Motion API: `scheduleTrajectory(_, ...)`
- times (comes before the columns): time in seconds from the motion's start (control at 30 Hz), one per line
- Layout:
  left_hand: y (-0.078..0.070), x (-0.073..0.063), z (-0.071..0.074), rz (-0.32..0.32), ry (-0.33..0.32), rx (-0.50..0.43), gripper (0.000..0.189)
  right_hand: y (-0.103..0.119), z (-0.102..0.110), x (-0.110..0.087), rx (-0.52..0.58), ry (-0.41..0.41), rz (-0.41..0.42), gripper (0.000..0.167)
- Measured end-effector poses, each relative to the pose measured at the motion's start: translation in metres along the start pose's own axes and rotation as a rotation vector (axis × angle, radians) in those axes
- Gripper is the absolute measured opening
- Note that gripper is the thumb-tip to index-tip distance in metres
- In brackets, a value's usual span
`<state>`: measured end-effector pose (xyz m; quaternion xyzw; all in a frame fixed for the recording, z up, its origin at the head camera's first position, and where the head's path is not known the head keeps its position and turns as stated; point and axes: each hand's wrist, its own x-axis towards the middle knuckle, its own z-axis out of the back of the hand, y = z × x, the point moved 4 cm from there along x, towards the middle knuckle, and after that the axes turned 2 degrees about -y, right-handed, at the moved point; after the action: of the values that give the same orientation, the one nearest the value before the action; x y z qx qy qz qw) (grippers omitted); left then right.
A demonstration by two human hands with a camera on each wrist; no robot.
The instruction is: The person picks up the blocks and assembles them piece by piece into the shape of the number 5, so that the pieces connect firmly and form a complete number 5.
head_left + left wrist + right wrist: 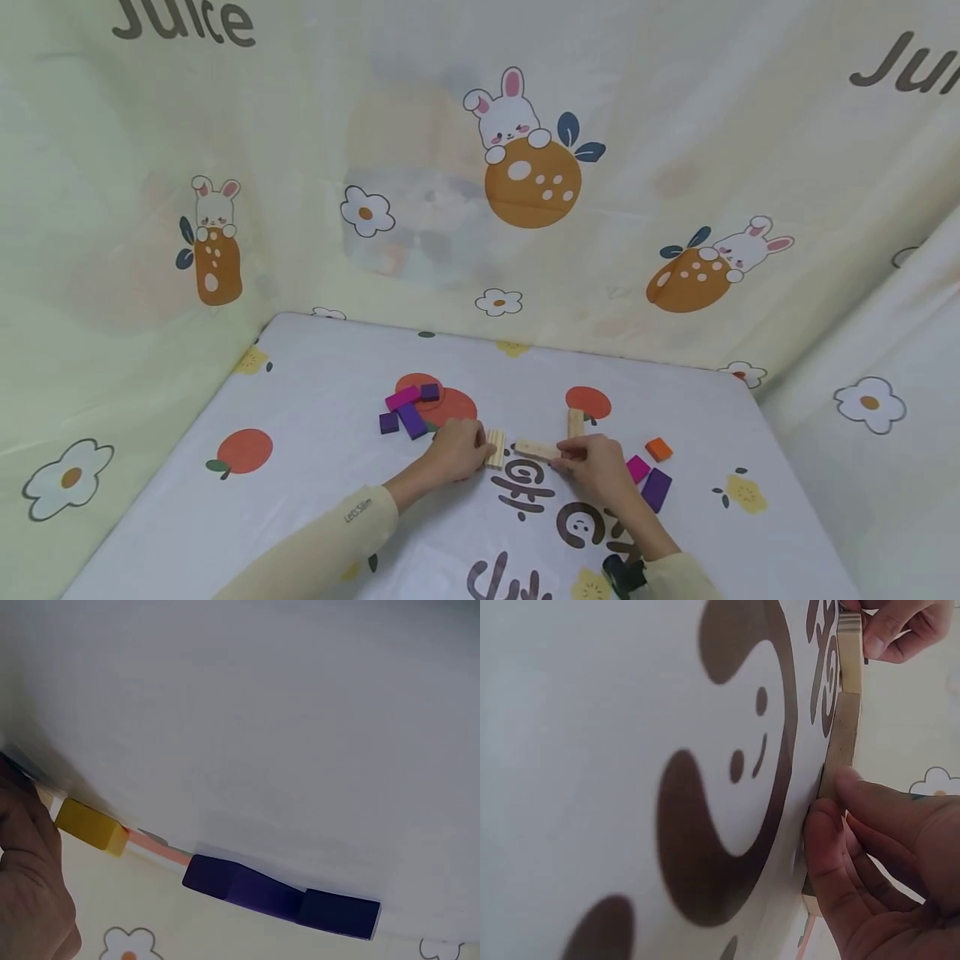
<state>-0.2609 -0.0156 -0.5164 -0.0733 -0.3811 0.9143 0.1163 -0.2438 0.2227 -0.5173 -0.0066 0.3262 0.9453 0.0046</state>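
My left hand is at the left side of a small group of plain wooden blocks laid side by side, its fingertips gripping their edge. Just to the right, my right hand pinches the end of a long plain wooden block between thumb and fingers. The right wrist view shows this held block lying low along the cloth, its far end close to the grouped blocks. Behind the right hand, another wooden block points away from me.
Left of my left hand lie purple blocks and a magenta block. A yellow block shows beside the left hand in its wrist view. Right of my right hand are orange, magenta and purple blocks.
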Motion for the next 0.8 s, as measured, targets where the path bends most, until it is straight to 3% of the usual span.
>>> scheduleTrajectory(0.4,0.001,0.006,-0.003,0.005,0.021,-0.013,0.023,0.015,-0.003,0.007,-0.080,0.004,0.027,0.029)
scheduleTrajectory(0.8,0.001,0.009,-0.004,-0.009,0.008,0.015,0.024,0.017,-0.008,0.016,-0.073,0.024,0.011,0.032)
